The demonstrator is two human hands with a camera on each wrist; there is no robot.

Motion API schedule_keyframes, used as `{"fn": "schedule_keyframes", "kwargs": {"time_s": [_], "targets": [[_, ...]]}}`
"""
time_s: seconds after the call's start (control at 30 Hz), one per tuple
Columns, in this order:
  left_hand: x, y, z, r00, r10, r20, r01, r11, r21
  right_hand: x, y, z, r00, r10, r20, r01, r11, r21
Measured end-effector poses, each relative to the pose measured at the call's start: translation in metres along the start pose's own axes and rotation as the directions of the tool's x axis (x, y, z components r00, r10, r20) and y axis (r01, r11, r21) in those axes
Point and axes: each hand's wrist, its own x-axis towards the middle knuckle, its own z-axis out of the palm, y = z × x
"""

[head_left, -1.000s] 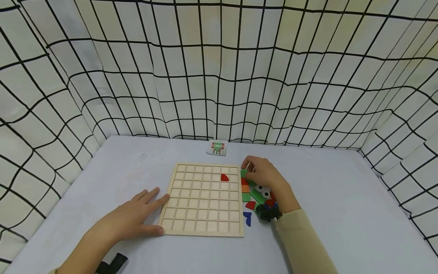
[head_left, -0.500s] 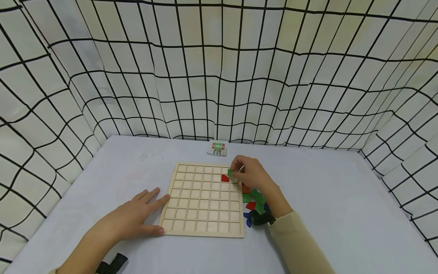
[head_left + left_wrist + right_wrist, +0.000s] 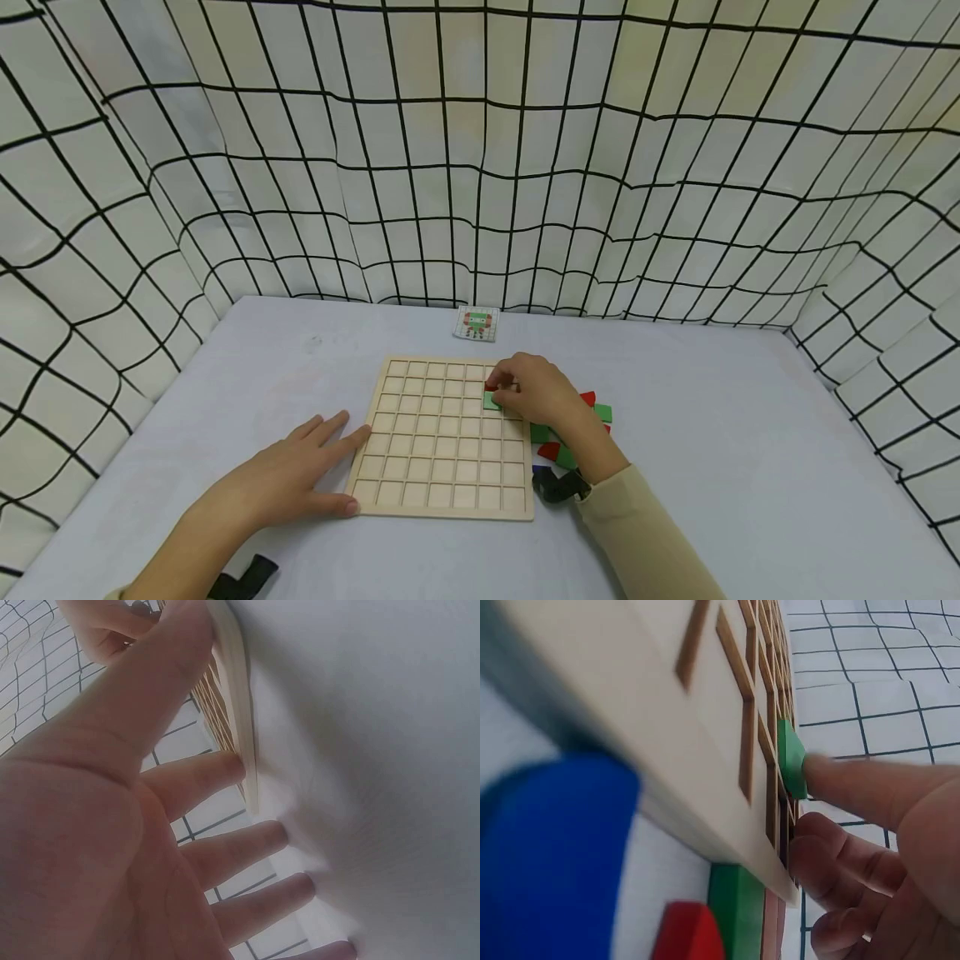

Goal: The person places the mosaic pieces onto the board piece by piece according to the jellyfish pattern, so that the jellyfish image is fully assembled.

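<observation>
The left hand [image 3: 288, 471] lies open with its fingers spread, and the left wrist view shows its thumb and index finger at the edge of a pale wooden board [image 3: 427, 446]. The board, a grid of 7 by 7 shallow cells, lies flat on the white table [image 3: 750, 467].

The right hand [image 3: 534, 390] reaches over the far right part of the board, its thumb and bent fingers holding a green square [image 3: 490, 401]. That square is at a cell just nearer than a red piece [image 3: 490, 386], which the fingers partly cover; whether it is fully seated I cannot tell. In the right wrist view it looks tilted.

Beside the board's right edge are loose pieces, among them another green square [image 3: 539, 433], a red wedge [image 3: 549, 451] and a blue piece [image 3: 555, 855]. A small printed card [image 3: 476, 323] lies beyond the board, near the black netting [image 3: 480, 167]
</observation>
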Motion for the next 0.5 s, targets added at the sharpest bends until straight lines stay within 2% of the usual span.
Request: {"fn": "schedule_keyframes", "kwargs": {"time_s": [0.1,0.33,0.5], "targets": [[0.000,-0.001,0.000,1.000,0.001,0.004,-0.001,1.000,-0.003,0.000,0.000,-0.002,1.000,-0.019,0.012,0.019,1.000,-0.017],[-0.001,-0.001,-0.001,1.000,0.009,-0.003,-0.009,1.000,0.002,-0.004,-0.001,-0.014,0.994,-0.046,0.094,0.049,0.998,-0.028],[-0.001,-0.001,-0.002,1.000,0.007,-0.003,-0.007,1.000,-0.003,-0.005,-0.003,-0.012,0.990,-0.056,0.132,0.059,0.998,-0.019]]}}
